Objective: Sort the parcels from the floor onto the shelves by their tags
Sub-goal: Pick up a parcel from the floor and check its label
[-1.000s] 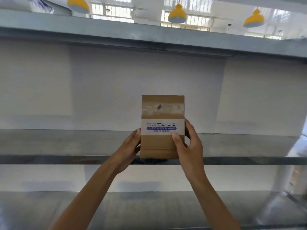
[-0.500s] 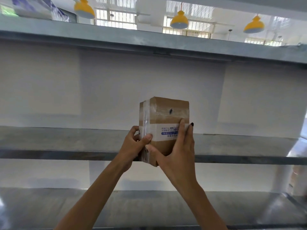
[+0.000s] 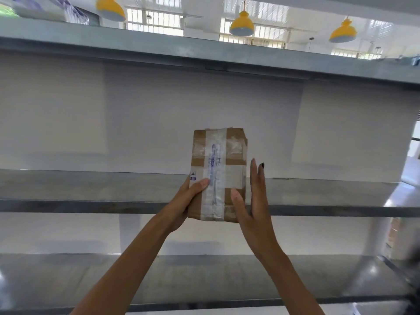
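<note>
A small brown cardboard parcel [image 3: 219, 176] crossed with white and clear tape is held upright in front of the middle metal shelf [image 3: 91, 189]. My left hand [image 3: 184, 201] grips its lower left edge, thumb lying across the front. My right hand [image 3: 252, 198] rests flat against the parcel's right side, thumb on the front lower corner and fingers stretched upward. The taped face with faint blue print is turned toward me; I see no readable tag.
The grey metal rack has an upper shelf [image 3: 204, 51], the middle shelf and a lower shelf [image 3: 204, 276], all bare where visible, backed by a white wall. Yellow pendant lamps [image 3: 241, 25] hang beyond the top. A bright opening lies at the far right.
The parcel has been rotated in both hands, from its label face to the taped face. My right hand's fingers have opened out along its right side.
</note>
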Demonstrator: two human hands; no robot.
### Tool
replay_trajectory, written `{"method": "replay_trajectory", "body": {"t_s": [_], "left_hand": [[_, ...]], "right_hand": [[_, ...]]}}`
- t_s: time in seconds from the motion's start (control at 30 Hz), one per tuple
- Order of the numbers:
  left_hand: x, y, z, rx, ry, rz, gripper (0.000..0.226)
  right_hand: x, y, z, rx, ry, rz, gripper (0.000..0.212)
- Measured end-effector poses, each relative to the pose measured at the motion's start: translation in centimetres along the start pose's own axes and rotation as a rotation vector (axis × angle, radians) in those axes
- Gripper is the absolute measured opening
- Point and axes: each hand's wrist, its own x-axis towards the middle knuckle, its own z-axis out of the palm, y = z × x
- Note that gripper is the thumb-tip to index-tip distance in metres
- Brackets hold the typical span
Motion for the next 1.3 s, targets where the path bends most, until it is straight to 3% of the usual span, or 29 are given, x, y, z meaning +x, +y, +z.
{"method": "replay_trajectory", "body": {"t_s": [0.07, 0.17, 0.27, 0.37, 0.47, 0.57, 0.8, 1.0, 1.13, 1.3], "left_hand": [[0.4, 0.0, 0.8, 0.030, 0.067, 0.040, 0.070], [0.6, -0.3, 1.7, 0.023, 0.087, 0.103, 0.059], [0.6, -0.6, 2.1, 0.003, 0.092, 0.141, 0.078], [0.6, -0.5, 1.6, -0.061, 0.084, 0.064, 0.088], [0.8, 0.0, 1.1, -0.041, 0.124, -0.017, 0.080], [0.9, -0.2, 0.9, 0.033, 0.187, 0.073, 0.047], [0.6, -0.2, 0.5, 0.112, 0.197, 0.143, 0.016], [0.4, -0.2, 0.4, 0.186, 0.242, 0.218, 0.020], [0.2, 0.1, 0.9, 0.178, 0.230, 0.244, 0.045], [0.9, 0.3, 1.2, 0.001, 0.104, 0.064, 0.043]], "right_hand": [[0.1, -0.2, -0.4, -0.384, 0.093, -0.236, 0.068], [0.0, 0.2, -0.5, -0.850, 0.048, -0.459, 0.061], [-0.2, 1.0, -0.2, -1.053, -0.028, -0.481, 0.066], [-0.2, 1.2, -0.8, -1.069, -0.035, -0.456, 0.069], [-0.3, 1.1, -1.3, -1.013, -0.042, -0.414, 0.069], [-0.5, 1.2, -1.3, -0.887, -0.058, -0.339, 0.071], [-0.3, 3.1, -0.7, -0.209, -0.043, -0.147, 0.080], [0.0, 2.9, -1.7, 0.160, -0.125, -0.017, 0.071], [0.2, 3.3, -2.6, 0.371, -0.115, 0.120, 0.063], [0.3, 3.4, -2.6, 0.390, -0.100, 0.113, 0.068]]}}
